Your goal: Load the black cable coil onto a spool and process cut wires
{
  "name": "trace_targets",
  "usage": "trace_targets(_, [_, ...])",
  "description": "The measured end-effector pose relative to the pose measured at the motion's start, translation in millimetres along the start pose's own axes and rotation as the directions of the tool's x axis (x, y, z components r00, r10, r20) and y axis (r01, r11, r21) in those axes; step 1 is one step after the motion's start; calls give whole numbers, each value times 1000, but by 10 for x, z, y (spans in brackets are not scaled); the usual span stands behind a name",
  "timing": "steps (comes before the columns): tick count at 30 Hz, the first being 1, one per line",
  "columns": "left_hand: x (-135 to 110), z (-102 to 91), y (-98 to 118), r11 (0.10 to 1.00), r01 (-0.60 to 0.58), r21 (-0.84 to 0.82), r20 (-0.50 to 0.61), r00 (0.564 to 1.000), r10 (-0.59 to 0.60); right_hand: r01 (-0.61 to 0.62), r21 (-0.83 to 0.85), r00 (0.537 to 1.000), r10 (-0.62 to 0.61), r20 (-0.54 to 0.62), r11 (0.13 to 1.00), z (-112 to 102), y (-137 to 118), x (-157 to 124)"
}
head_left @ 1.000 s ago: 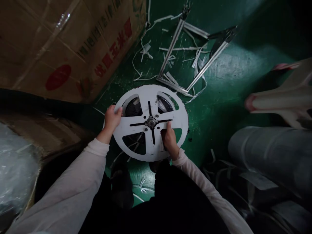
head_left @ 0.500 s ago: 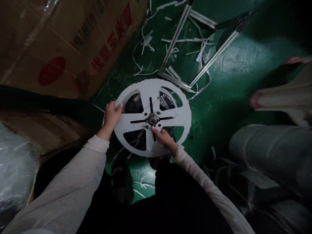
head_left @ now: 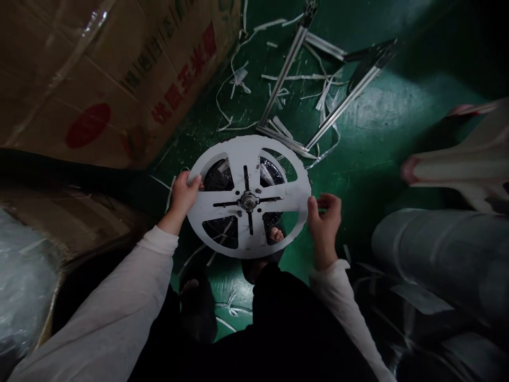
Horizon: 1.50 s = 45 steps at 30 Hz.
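A large white reel point(head_left: 274, 192) with a spoked side plate, several cut-outs and a metal hub point(head_left: 249, 201) is held at about knee height above the floor. Dark, shiny wound material point(head_left: 218, 176) shows through its openings. My left hand point(head_left: 185, 192) is closed on the left rim, thumb on the upper face and fingers partly hidden beneath. At the right rim is my right hand point(head_left: 326, 223), its thumb at the edge and its bent fingers apart from the thumb. It appears to touch the rim only lightly, if at all.
A metal frame point(head_left: 284, 79) lies ahead on the green floor among scattered white strips point(head_left: 238, 79). Large cardboard boxes point(head_left: 131, 85) stand on the left, beside clear plastic wrap point(head_left: 24, 281). To the right are a grey roll point(head_left: 429, 254) and a pale stool-like object point(head_left: 453, 164).
My right hand has left the area beside the hub and moved right to the reel's outer edge. My left hand keeps its hold on the left rim.
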<state>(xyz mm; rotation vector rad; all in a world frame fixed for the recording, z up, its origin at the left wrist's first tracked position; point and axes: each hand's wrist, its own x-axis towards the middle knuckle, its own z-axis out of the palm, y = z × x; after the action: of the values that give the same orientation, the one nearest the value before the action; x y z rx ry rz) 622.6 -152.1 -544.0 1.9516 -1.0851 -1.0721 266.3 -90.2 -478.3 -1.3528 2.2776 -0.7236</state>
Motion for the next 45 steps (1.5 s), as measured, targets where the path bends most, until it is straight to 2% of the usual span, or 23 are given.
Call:
trace_targets(1, [-1,-1,3,1000,9,0,0,1000,-9,-8,12,1000,8,-11,1000,40,68,78])
trace_targets(3, [-3,-2,15,1000,18,-5,4,1000,-18,-63,51,996,60,68,997,180,188,198])
trace_targets(5, [-7,1,31,1000,2,-14,5,1000,-2,-129,97,983,114,143,987,323,276,258])
trace_targets(7, [-13,7,45,1000,-27,-2,-3,1000,27,-144,142,980,121,158,979,411,332,270])
trace_targets(12, [-58,-3,62,999,-39,-8,-26,999,38,-132,190,983,103,152,973,427,399,207])
trace_targets(17, [-64,-20,48,994,38,-103,48,998,-33,-129,211,978,89,187,969,449,449,208])
trace_targets(19, [-35,4,12,996,60,-71,46,997,-57,-139,165,974,105,199,976,496,468,237])
trace_targets(24, [49,95,-120,981,-15,193,-91,995,33,-133,69,985,123,124,989,700,516,273])
trace_targets(29, [86,134,-185,978,-37,207,-82,995,55,-142,-45,990,143,17,989,853,518,243])
trace_targets(34, [124,141,-226,982,-19,187,-34,999,25,-150,-30,989,150,6,988,873,488,254])
trace_targets(36, [113,125,-196,968,-66,241,-36,996,77,-111,-1,994,111,-11,994,854,482,256])
trace_targets(39, [-10,68,-49,877,-261,403,-20,956,294,5,13,995,-3,-97,1000,771,461,166])
trace_targets(41, [-182,18,90,774,-386,502,65,909,411,98,-25,987,-101,-128,995,685,423,20])
trace_targets(42, [-292,-4,156,730,-425,536,118,893,434,147,-49,982,-152,-114,988,642,396,-73])
trace_targets(44, [-548,-33,250,651,-495,575,250,865,436,244,-81,968,-247,-31,966,577,336,-267])
trace_targets(45, [-683,-35,273,611,-550,570,351,835,425,287,-87,958,-286,22,954,561,305,-356])
